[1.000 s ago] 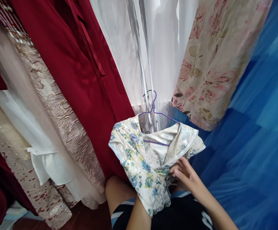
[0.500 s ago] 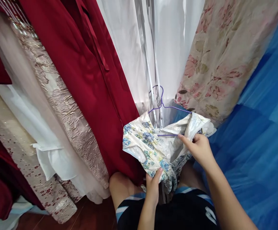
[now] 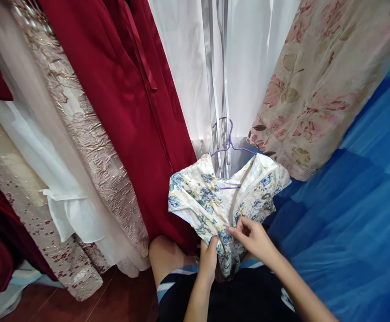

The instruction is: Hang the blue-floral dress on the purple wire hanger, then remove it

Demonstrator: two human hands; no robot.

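A white dress (image 3: 208, 194) with blue and yellow-green flowers lies spread over my lap, its V-shaped front opening facing up. Its shoulders are on a purple wire hanger (image 3: 231, 142), whose hook points away from me. My left hand (image 3: 208, 255) grips the dress low on the left side, thumb on top and the other fingers hidden beneath the cloth. At the lower end of the neckline, my right hand (image 3: 252, 235) pinches the right front edge between thumb and fingers. The lower part of the dress is bunched and partly out of sight.
Long garments hang close around: a dark red one (image 3: 130, 116), a white one (image 3: 181, 67) with grey ribbons (image 3: 216, 80), a pink-flowered one (image 3: 302, 107) and a blue tulle one (image 3: 345, 214). Pale embroidered gowns (image 3: 90, 120) hang left above the reddish floor (image 3: 124, 295).
My right hand has moved down and left from the right shoulder area to the lower neckline. The right front panel now lies flatter, flowers up. My left hand keeps its hold.
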